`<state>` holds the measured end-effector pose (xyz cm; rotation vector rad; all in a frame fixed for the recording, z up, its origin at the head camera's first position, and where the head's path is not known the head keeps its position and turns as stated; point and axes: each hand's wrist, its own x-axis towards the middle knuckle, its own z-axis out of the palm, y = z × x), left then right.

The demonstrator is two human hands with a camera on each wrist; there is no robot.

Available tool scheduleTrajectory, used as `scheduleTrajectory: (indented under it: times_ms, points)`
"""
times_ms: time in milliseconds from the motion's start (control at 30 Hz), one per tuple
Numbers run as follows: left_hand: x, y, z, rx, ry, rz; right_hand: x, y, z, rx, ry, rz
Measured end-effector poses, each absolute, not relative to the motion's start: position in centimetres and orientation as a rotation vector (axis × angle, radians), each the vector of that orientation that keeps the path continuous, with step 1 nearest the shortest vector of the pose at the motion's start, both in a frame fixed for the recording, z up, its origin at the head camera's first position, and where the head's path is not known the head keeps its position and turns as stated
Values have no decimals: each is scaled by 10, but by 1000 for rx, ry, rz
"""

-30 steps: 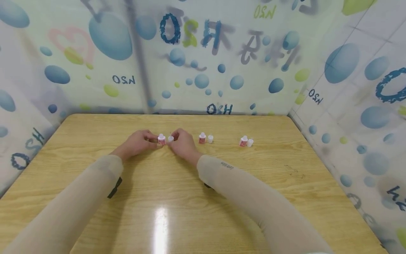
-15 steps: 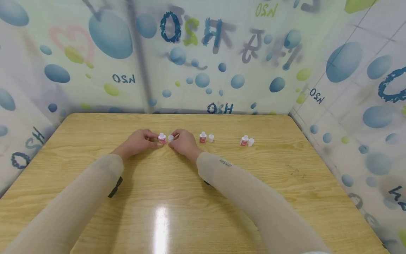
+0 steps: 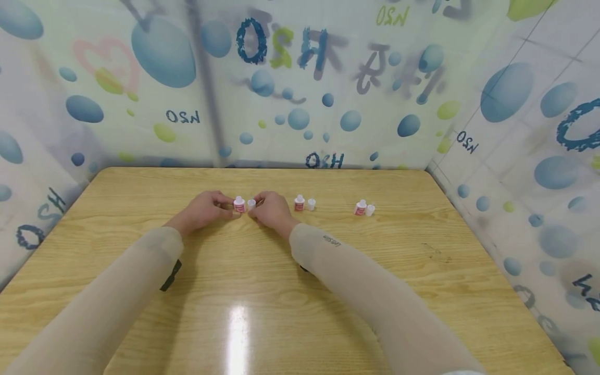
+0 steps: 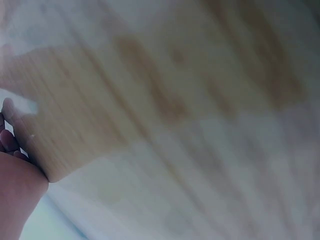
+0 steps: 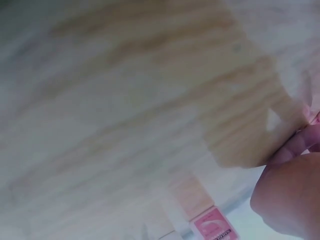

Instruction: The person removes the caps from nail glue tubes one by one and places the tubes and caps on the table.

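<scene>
At the left of a row on the wooden table stands a small white bottle (image 3: 239, 204) with a red label. My left hand (image 3: 204, 209) holds it from the left, thumb and fingers on either side of it. Just right of that bottle is a small white cup (image 3: 251, 203), pinched by the fingers of my right hand (image 3: 273, 211). Bottle and cup are upright and close together. The left wrist view shows part of the left hand (image 4: 20, 185) at its edge; the right wrist view shows the right hand (image 5: 290, 185) at its right edge.
Right of my hands stand a second labelled bottle (image 3: 299, 203) and cup (image 3: 311, 204), then a third bottle (image 3: 360, 207) and cup (image 3: 370, 210). The wooden table (image 3: 234, 333) ends at a patterned backdrop (image 3: 281, 104) behind and at the sides.
The cup in my right hand has shifted very slightly left, toward the bottle. My left hand and its bottle stay almost where they were.
</scene>
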<state>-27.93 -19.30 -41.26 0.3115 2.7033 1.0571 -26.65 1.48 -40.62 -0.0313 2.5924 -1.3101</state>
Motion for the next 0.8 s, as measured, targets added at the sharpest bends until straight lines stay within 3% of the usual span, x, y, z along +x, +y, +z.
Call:
scheduleTrajectory:
  times_ms: [800]
  points:
    - [-283, -200, -417, 396, 2620, 1040, -243, 25, -397, -176, 2643, -962]
